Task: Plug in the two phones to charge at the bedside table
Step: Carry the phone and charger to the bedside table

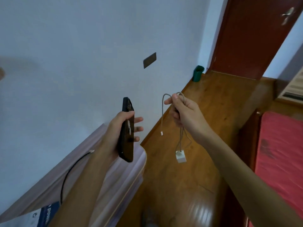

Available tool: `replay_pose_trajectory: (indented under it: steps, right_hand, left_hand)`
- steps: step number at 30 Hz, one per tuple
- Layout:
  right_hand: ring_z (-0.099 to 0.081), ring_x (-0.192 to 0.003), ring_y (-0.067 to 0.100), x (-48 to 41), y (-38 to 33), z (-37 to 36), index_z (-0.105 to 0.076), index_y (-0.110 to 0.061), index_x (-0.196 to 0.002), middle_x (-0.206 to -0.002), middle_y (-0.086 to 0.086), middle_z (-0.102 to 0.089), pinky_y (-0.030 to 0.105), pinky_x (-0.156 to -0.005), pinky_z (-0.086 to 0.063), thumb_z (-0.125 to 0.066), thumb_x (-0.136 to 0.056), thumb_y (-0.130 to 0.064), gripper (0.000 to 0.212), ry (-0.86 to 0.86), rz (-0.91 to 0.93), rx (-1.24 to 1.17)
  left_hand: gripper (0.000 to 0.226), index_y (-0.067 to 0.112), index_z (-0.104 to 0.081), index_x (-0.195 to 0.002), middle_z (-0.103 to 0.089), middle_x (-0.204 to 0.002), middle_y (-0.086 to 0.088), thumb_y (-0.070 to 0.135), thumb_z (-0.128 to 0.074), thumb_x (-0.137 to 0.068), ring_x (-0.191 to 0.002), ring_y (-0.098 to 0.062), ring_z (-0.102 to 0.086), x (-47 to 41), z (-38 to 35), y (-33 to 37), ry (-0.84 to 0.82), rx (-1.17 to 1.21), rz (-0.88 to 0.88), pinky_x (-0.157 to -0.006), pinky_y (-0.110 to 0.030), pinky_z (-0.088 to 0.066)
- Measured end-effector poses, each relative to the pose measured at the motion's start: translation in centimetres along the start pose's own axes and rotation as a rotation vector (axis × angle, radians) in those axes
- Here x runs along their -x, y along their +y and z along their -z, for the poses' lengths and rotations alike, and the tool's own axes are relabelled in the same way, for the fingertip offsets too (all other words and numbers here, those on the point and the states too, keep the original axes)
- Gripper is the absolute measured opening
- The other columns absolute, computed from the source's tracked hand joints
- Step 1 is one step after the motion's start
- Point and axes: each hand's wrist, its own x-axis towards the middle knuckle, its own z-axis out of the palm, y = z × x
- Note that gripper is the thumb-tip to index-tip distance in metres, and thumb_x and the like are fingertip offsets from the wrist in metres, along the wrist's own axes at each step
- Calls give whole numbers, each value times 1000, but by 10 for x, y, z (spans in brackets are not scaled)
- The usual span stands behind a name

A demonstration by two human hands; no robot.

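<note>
One pale bedside table (124, 174) stands against the wall, with one black cable (70, 167) lying on it. Near it, the left hand (114, 128) grips one dark phone (127, 136) upright, fingers wrapped round its edges. The right hand (185, 112) clutches one looped grey cable (162, 118); one white adapter (180, 157) dangles below.

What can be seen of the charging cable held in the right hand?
The cable is thin, pale grey-beige and looks braided. The right hand grips it bunched in loose loops, in mid-air above the wooden floor. One loop arches over the fist. A free end hangs to the left of the hand, tipped by a small white connector plugged into nothing. The other strands drop below the hand to a white cube-shaped adapter, which dangles from them.
</note>
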Motion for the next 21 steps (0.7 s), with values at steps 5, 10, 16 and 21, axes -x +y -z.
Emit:
replay_pose_trajectory:
  steps: [5, 10, 16, 21]
  right_hand:
    - [-40, -49, 3, -37, 8, 51, -67, -20, -97, -58, -9, -46, 20, -47, -33, -38, -106, -42, 37, 98, -3, -1]
    - [-40, -48, 5, -91, 15, 98, -68, -23, -95, -57, -8, -46, 20, -45, -33, -38, -105, -42, 37, 185, -4, 16]
    - [-40, -48, 4, -168, 12, 146, -68, -23, -92, -55, -11, -45, 19, -45, -33, -38, -106, -39, 37, 282, 0, 21]
    - [-39, -46, 5, -227, 4, 185, -66, -20, -94, -54, -11, -45, 19, -44, -32, -37, -107, -36, 36, 361, 10, 39]
  left_hand:
    - [37, 21, -55, -124, -65, -127, -17, 39, -57, -92, -91, -24, -63, -58, -49, 5, -114, -42, 45, -56, -30, -56]
    - [47, 25, -56, -116, -68, -122, -14, 47, -62, -75, -86, -21, -66, -132, -91, 12, -214, -50, 65, -59, -31, -56]
    - [56, 25, -54, -126, -71, -118, -12, 48, -63, -76, -80, -18, -71, -234, -141, 29, -314, -61, 68, -59, -31, -58]
    - [58, 25, -52, -132, -73, -115, -11, 50, -64, -81, -83, -20, -70, -304, -183, 45, -374, -79, 82, -58, -30, -58]
